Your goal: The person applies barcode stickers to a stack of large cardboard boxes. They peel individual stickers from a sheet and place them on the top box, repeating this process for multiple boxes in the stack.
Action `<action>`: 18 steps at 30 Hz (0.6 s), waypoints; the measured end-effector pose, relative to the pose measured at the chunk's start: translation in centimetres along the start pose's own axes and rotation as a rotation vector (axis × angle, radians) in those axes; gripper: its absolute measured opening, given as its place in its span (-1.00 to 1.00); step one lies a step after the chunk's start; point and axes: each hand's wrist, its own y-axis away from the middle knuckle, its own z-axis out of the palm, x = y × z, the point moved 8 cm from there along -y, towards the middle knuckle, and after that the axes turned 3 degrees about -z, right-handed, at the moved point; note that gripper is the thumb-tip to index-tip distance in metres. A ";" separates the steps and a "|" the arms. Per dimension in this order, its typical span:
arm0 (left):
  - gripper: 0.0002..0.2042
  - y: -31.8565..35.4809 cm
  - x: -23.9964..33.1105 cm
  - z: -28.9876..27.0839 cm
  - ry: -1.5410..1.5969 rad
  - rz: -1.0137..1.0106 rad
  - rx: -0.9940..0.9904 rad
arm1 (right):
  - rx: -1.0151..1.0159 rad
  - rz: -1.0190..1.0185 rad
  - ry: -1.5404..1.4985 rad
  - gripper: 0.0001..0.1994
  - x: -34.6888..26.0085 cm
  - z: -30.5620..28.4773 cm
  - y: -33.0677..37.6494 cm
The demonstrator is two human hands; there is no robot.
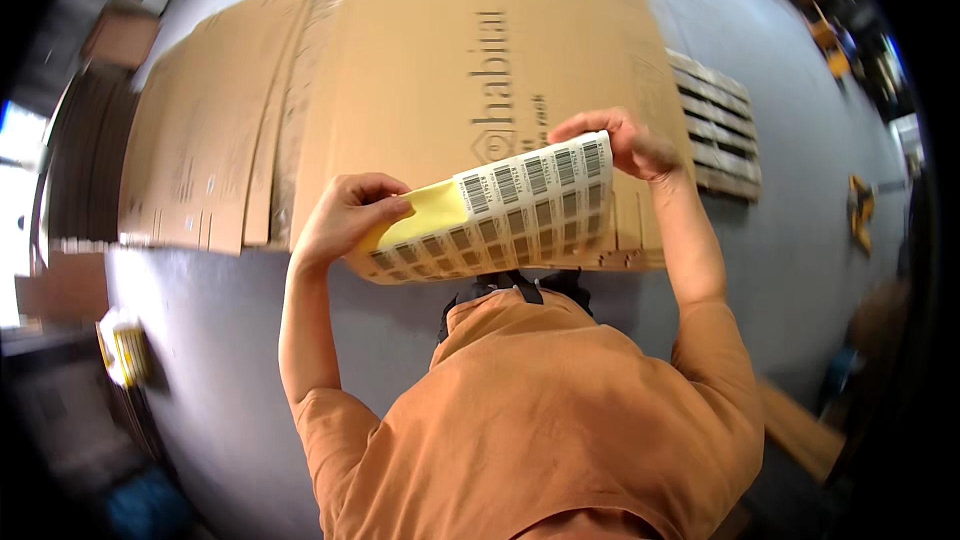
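Note:
A sheet of barcode labels (520, 205) is held up in front of me, tilted so its right end sits higher. White labels with dark bars cover most of it in rows. Bare yellow backing shows at its upper left. My left hand (350, 215) pinches the left end, with the thumb on the yellow part. At the upper right corner, my right hand (635, 145) grips the sheet, its fingers bent near the top edge and partly hidden. Beyond the sheet lies a large flat brown cardboard carton (420, 60) with dark printing, on a stack.
More flat cartons (215, 130) lie stacked to the left. A wooden pallet (720, 125) is right of the main stack. A yellow-and-black object (858, 212) stands on the grey floor (810, 270) farther right. A yellow-and-white item (125, 350) is at the left.

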 end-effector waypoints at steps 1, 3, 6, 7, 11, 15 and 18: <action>-0.83 -1.4 0.1 0.9 -0.113 0.026 -0.040 | 0.119 0.082 0.267 -0.44 -0.6 -0.3 1.8; -0.82 -4.7 1.2 4.1 -0.330 0.101 -0.124 | 0.318 0.178 0.364 -0.66 -0.9 -1.1 5.1; -0.84 -7.4 5.2 11.0 -0.686 0.561 -0.087 | 0.597 0.197 0.201 -0.76 1.3 -3.6 11.8; -0.86 -6.5 6.1 8.6 -0.696 0.660 -0.116 | 0.707 0.179 0.107 -0.78 1.7 -1.0 10.2; -0.84 -9.8 3.5 14.2 -0.335 0.516 -0.251 | 0.860 0.378 0.233 -0.77 3.7 -2.5 16.1; -0.82 -10.2 2.5 19.1 -0.373 0.492 -0.343 | 0.848 0.205 1.105 -0.65 0.1 -1.6 18.4; -0.82 -10.3 2.7 21.1 -0.405 0.573 -0.346 | 0.820 0.179 1.120 -0.64 -0.5 -0.7 15.6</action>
